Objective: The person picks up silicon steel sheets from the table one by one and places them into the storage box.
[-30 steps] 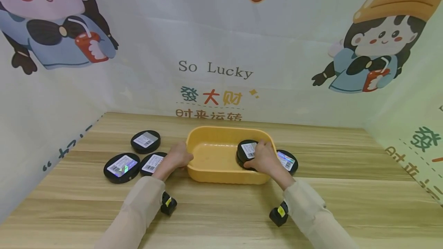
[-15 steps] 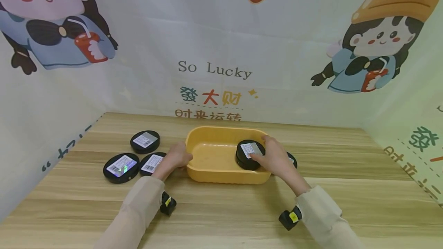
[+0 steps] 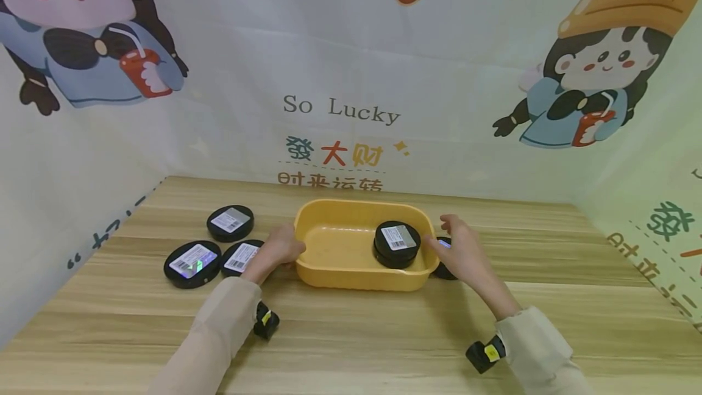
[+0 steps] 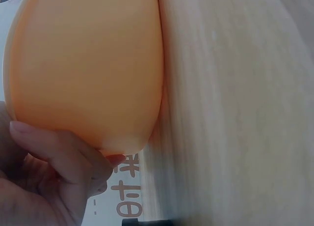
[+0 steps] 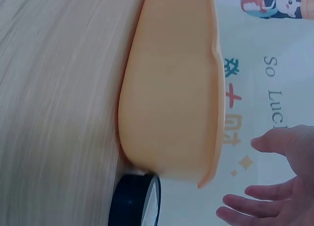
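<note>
A yellow plastic basin (image 3: 359, 280) stands on the wooden table. In the head view my left hand (image 3: 281, 245) holds its left end, and in the left wrist view the fingers (image 4: 59, 150) curl at the rim. Inside, at the right end, lies a stack of flat round black cases (image 3: 397, 241), the top one bearing a white barcode label. My right hand (image 3: 460, 253), fingers spread and holding nothing, hovers just past the basin's right end. Partly hidden under it, another black case (image 3: 444, 272) lies beside the basin; the right wrist view shows this case (image 5: 130, 201) near the basin wall.
Three more labelled black cases lie on the table left of the basin: one at the back (image 3: 230, 223), one in front (image 3: 192, 264) and one (image 3: 239, 256) partly behind the left forearm. A printed cloth (image 3: 340, 66) hangs behind and at both sides.
My right hand has let go of the top case in the stack and moved out of the basin to the right, over the case outside. The left hand stays on the rim.
</note>
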Demonstrator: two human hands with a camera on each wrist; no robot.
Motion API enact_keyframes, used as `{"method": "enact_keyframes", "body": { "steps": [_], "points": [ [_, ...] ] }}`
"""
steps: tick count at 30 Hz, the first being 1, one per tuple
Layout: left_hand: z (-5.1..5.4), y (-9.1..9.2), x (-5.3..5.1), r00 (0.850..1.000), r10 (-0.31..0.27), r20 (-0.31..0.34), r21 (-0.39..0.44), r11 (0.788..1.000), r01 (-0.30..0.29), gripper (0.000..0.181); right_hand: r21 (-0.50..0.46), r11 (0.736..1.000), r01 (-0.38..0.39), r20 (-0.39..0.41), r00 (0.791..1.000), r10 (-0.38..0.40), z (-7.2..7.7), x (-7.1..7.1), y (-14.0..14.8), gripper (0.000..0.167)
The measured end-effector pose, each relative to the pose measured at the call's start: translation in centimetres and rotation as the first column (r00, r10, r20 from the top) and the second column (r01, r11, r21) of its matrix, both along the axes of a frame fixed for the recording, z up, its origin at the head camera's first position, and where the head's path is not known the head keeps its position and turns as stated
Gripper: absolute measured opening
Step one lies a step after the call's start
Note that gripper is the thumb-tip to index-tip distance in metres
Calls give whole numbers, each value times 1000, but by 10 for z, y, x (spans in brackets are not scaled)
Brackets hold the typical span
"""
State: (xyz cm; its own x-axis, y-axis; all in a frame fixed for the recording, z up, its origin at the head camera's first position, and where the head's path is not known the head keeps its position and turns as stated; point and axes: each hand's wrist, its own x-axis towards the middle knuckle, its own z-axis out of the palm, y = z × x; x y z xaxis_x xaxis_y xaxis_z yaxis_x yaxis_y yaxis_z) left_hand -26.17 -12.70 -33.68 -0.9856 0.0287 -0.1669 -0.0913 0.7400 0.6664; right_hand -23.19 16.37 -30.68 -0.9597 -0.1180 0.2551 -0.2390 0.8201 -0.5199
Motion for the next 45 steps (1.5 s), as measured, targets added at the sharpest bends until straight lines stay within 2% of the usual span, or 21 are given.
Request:
{"method": "enact_keyframes", "body": {
  "steps": [10, 17, 23, 29, 34, 39, 45],
  "points": [
    [0, 1, -2, 1000, -7, -5, -13, 1000, 7, 5, 22, 1000, 17, -19, 1000, -17, -8, 0, 22, 48],
    [-1, 1, -2, 1000, -4, -3, -10, 1000, 4, 4, 67, 997, 25, 61, 998, -29, -15, 2, 38, 54],
    [-2, 1, -2, 1000, -10, -21, -4, 1000, 10, 4, 117, 993, 35, 130, 990, -50, -21, 2, 46, 66],
    [-1, 0, -2, 1000, -11, -14, -7, 1000, 11, 5, 124, 992, 30, 220, 974, -57, -24, 0, 52, 82],
    [-1, 0, -1, 1000, -5, -5, -2, 1000, 5, 5, 149, 989, 20, 299, 952, -65, -26, -1, 55, 93],
    [-1, 0, -1, 1000, -4, -9, -6, 1000, 4, 6, 153, 988, 5, 340, 939, -57, -30, -3, 59, 102],
    [0, 0, 0, 1000, 0, 4, -13, 1000, 0, 6, 140, 990, -34, 359, 933, -18, -36, -7, 64, 108]
  ]
}}
